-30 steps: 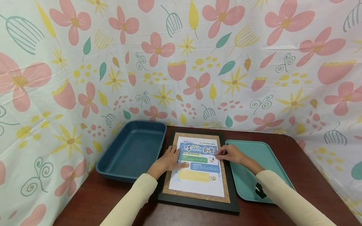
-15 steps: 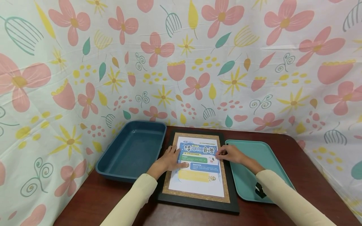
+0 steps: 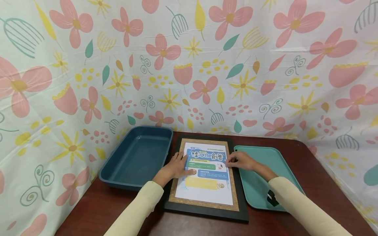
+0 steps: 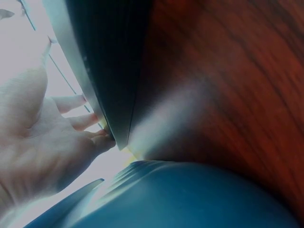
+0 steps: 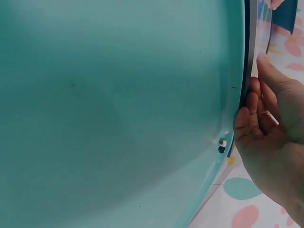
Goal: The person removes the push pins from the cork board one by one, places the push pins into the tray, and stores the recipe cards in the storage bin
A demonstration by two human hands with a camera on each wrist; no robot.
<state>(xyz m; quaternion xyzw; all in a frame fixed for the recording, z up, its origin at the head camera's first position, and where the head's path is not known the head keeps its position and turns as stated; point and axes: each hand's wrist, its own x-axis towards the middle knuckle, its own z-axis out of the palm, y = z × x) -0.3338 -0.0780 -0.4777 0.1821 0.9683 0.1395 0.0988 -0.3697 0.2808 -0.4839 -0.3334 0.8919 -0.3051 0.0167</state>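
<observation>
A printed poster [image 3: 203, 195] with blue, green and yellow blocks lies on a black-framed cork board [image 3: 206, 207]. My left hand [image 3: 178, 165] rests spread on the poster's left side, thumb pointing inward. In the left wrist view, fingers of the left hand [image 4: 52, 128] reach over the frame's edge [image 4: 102, 76]. At the poster's right edge is my right hand [image 3: 241, 160], its thumb and forefinger brought together. The right wrist view shows the right hand [image 5: 275, 118] with curled fingers beside the tray rim; I cannot tell whether its fingertips pinch anything.
A deep blue tray [image 3: 137, 164] stands left of the board. To the right lies a shallow teal tray [image 3: 260, 193], partly under my right forearm, with a tiny black-and-white thing [image 5: 222, 146] in one corner. A flowered cloth [image 3: 189, 65] hangs behind the table [image 3: 319, 183].
My right fingertips have shifted slightly right along the poster's edge, and the thin dark line at them a second ago no longer shows. My left hand stays in place.
</observation>
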